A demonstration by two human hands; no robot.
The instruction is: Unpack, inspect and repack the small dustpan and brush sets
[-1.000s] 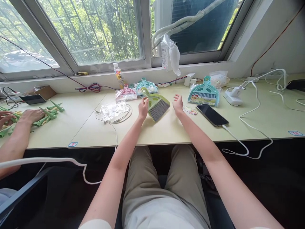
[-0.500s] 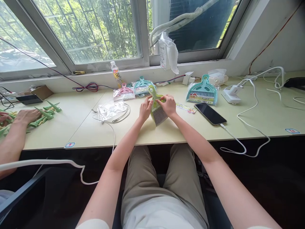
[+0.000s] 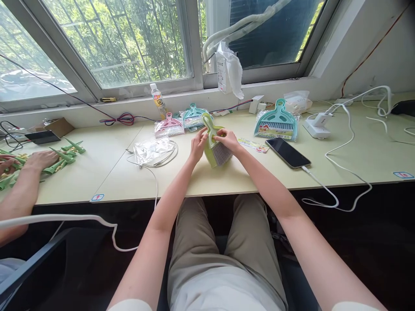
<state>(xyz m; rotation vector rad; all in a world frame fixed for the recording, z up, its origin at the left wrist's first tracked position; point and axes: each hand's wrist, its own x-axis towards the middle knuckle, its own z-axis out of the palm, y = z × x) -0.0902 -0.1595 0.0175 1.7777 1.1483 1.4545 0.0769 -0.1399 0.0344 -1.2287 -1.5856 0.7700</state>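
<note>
A green dustpan (image 3: 210, 158) is tilted up over the table in front of me, gripped along its left side by my left hand (image 3: 197, 145). A small hand brush (image 3: 222, 154) with grey bristles lies against the dustpan's face, its bristles angled toward the right. Closed in a pinch, my right hand (image 3: 228, 141) grips the brush near its handle. Both handles overlap at the top, so where one ends is hard to see. Just right of them a printed paper strip (image 3: 254, 145) lies flat on the table.
Wrapped dustpan sets stand at the back: pink (image 3: 169, 125), teal (image 3: 193, 116) and another teal one (image 3: 278, 123). A crumpled plastic bag (image 3: 152, 150) and cable lie left; a charging phone (image 3: 288, 153) lies right. A co-worker's hand (image 3: 42, 160) rests among green pieces (image 3: 66, 156).
The brush has turned against the dustpan, its bristles swinging right and uncovering more of the dustpan's left part. My right hand has shifted slightly with it.
</note>
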